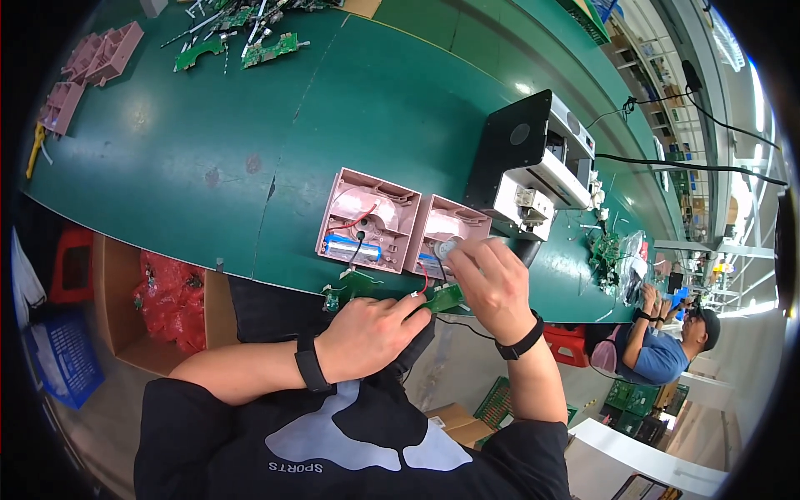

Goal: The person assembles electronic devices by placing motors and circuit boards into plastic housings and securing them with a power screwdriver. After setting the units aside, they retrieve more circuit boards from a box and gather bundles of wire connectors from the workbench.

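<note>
Two pink plastic housings stand side by side near the table's front edge. The left housing (367, 185) holds a blue cylindrical battery (353, 249) with red and black wires. My left hand (367, 335) is closed on the edge of a green circuit board (445, 298) in front of the right housing (457, 207). A red wire runs from that board into the housing. My right hand (493, 283) is closed over the housing's front right corner, its fingertips at a small round pale disc (444, 248) with a black wire. Those fingers partly hide the battery there.
A black and white machine (533, 158) stands right of the housings. Circuit boards with wires (271, 52) lie at the far left, near more pink housings (104, 54). A cardboard box with red bags (171, 300) sits below the table. Another person (658, 350) works at the right.
</note>
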Action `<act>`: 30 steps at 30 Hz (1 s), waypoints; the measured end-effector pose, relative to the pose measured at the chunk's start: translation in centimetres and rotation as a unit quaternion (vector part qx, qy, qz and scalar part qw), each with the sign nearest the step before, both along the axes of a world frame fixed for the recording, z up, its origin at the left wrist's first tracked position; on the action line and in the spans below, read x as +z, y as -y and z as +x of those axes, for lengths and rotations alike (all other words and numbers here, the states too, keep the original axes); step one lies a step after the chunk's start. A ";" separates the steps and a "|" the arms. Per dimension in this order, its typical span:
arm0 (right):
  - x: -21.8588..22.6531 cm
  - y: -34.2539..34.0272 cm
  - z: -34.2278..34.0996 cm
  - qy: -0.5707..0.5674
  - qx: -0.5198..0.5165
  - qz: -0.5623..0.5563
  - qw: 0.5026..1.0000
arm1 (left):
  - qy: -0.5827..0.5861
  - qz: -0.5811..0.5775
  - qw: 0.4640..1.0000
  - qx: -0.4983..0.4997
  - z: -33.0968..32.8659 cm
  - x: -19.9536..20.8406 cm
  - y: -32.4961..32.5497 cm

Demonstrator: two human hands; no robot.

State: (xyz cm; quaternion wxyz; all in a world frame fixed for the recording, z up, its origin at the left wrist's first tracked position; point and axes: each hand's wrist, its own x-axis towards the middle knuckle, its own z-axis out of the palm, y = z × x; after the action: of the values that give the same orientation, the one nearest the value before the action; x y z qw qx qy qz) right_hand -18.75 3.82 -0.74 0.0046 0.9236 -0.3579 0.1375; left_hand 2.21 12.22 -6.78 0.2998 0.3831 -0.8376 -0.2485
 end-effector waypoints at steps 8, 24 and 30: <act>-0.3 -0.1 -1.0 -0.008 -0.002 0.045 0.999 | 0.004 -0.013 1.000 0.005 -0.3 0.3 0.2; -6.6 11.1 -20.8 0.081 -0.380 -0.123 0.913 | -0.065 0.039 0.996 -0.054 1.1 4.9 -1.0; -6.5 6.9 -20.2 0.003 -0.480 -0.015 0.877 | -0.083 0.063 0.994 -0.038 2.6 5.0 -1.8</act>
State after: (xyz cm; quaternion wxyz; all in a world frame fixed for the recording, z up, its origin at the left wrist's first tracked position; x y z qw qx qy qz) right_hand -38.96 -3.03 -7.25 0.0826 0.6377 -0.7554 0.1261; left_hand 4.78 13.99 -1.75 0.3339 0.3467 -0.8067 -0.3429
